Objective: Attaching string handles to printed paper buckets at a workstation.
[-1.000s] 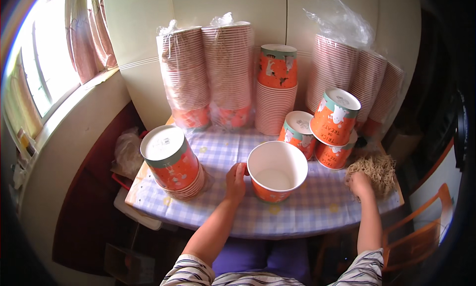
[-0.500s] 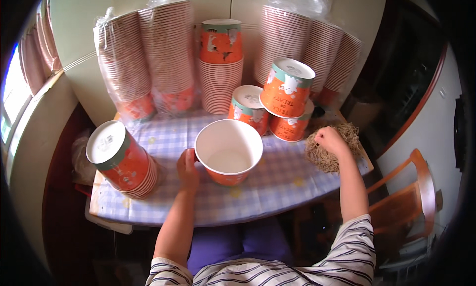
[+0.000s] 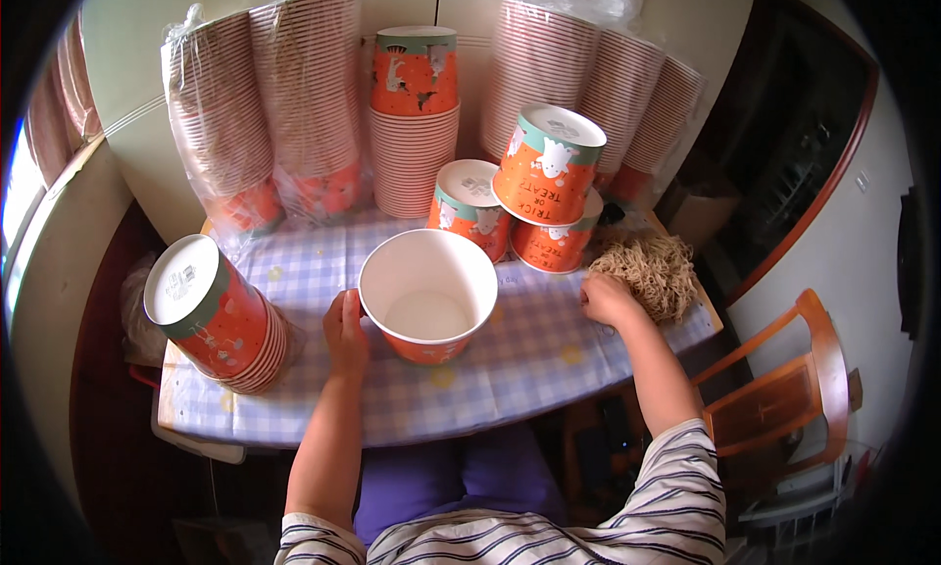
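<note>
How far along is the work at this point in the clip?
Done: the open paper bucket stands upright on the checked tablecloth. It is empty, so filling is left. In hand: the left hand steadies its side, and the right hand rests on the pile of tan shredded filler.

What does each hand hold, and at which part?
Left hand grips the open cup at its left wall. Right hand rests on the noodle pile's near edge.
</note>
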